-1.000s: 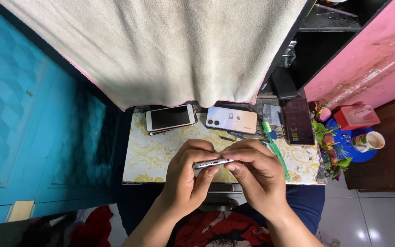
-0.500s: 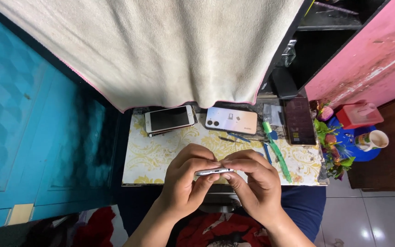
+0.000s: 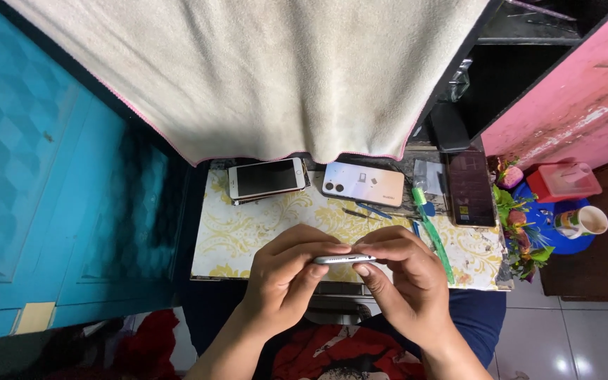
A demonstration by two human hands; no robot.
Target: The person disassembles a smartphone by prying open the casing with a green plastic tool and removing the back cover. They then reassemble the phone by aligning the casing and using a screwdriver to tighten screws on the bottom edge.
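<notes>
Both hands hold one silver phone (image 3: 343,259) edge-on above the near edge of a small table (image 3: 226,239) with a yellow floral top. My left hand (image 3: 286,278) grips its left end between thumb and fingers. My right hand (image 3: 402,278) pinches its right end, with the thumb under the bottom edge. Farther back on the table lie a white-framed phone (image 3: 267,178) face up and a pale phone (image 3: 362,184) face down. A dark phone (image 3: 470,188) lies at the right edge.
A cream cloth (image 3: 262,77) hangs over the far side of the table. A green tool (image 3: 432,229) and thin blue tools (image 3: 374,210) lie near the right. A blue wall (image 3: 36,183) stands left. A red box (image 3: 563,181), a mug (image 3: 582,222) and artificial flowers (image 3: 518,225) sit right.
Both hands have drawn slightly nearer with the phone, still edge-on. The fingers shifted a little on it. Nothing on the table moved.
</notes>
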